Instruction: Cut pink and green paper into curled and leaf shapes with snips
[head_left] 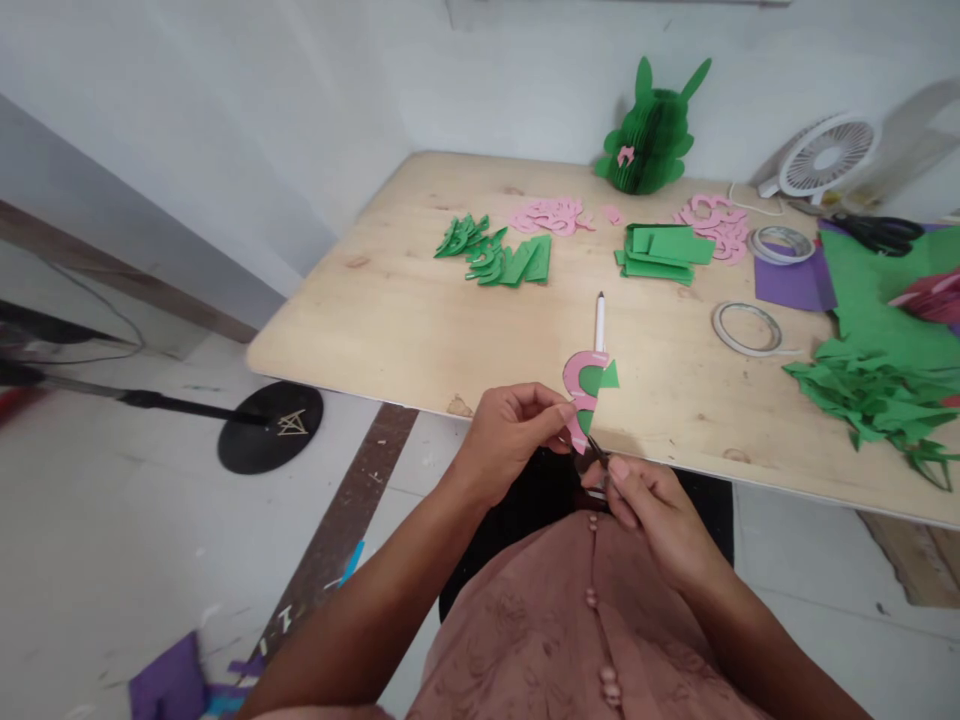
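At the table's front edge, my left hand [504, 435] pinches a curved pink paper cutout [576, 378]. Green paper [610, 375] lies against the cutout, showing inside its curves and past its right side. My right hand [656, 505] is closed round dark-handled scissors [585, 462], partly hidden by the fingers. The blades meet the lower end of the papers; whether they are parted I cannot tell. Just beyond the cutout a white pen [600, 318] lies on the tabletop, its dark tip pointing away from me.
On the wooden table [360, 330] lie green cutouts [487, 258], pink cutouts [551, 215], green strips [664, 252] and tape rolls [750, 330]. A green paper figure [649, 140] and a white fan [825, 158] stand behind. Green scraps [877, 395] and black scissors [877, 235] are right.
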